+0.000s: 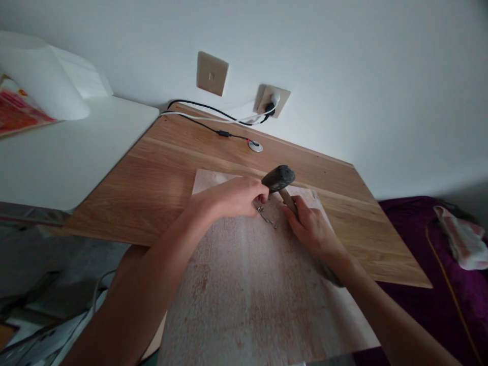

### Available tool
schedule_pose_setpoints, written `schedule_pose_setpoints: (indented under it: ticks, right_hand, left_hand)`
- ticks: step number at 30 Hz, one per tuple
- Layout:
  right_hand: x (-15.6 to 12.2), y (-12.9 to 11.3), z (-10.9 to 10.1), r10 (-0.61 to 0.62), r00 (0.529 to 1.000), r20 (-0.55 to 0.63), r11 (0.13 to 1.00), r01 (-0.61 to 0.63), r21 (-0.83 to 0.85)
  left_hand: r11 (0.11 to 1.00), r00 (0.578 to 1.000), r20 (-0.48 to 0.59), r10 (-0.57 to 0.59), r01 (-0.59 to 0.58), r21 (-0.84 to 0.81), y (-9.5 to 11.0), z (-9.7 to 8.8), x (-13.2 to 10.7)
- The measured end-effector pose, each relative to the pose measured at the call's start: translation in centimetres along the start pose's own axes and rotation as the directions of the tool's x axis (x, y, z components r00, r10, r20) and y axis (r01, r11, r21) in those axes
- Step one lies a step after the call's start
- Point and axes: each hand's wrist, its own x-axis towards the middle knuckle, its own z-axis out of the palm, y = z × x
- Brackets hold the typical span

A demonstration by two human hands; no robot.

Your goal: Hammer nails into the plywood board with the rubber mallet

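Note:
My right hand (312, 226) is wrapped around the handle of a hammer (280, 178) with a dark head. The handle slants down under my palm, and its end shows below my wrist. Close to the left of the hammer head, my left hand (246, 195) is curled with its fingers pressed together. Whatever it pinches, if anything, is hidden. Several small metal nails or screws (269, 219) lie just below my left fingertips, on a pale, worn board (244, 284). The hammer head is above the board's far part.
Under the board is a wooden tabletop (148, 173) against the wall. Black and white cables (213, 119) run along its back to a wall socket (272, 100). A white table (76, 152) adjoins at left, with a white roll (41, 76). Purple cloth (412, 229) lies at right.

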Motion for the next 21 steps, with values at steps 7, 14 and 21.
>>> schedule_pose_setpoints:
  ticks: [7,14,21]
  right_hand:
    - [0.0,0.8,0.4,-0.004,0.999,-0.038,1.000,0.004,0.011]
    - [0.2,1.0,0.4,-0.018,0.999,-0.049,1.000,0.018,0.000]
    - [0.1,1.1,0.2,0.011,1.000,-0.023,1.000,-0.011,0.030]
  left_hand:
    - [0.995,0.999,0.014,-0.045,0.043,0.091,-0.1,-0.2,-0.5]
    - [0.995,0.998,0.032,-0.060,0.058,0.080,-0.3,0.4,-0.6]
    - [0.997,0.995,-0.077,-0.060,0.056,-0.049,-1.0,0.3,-0.6]
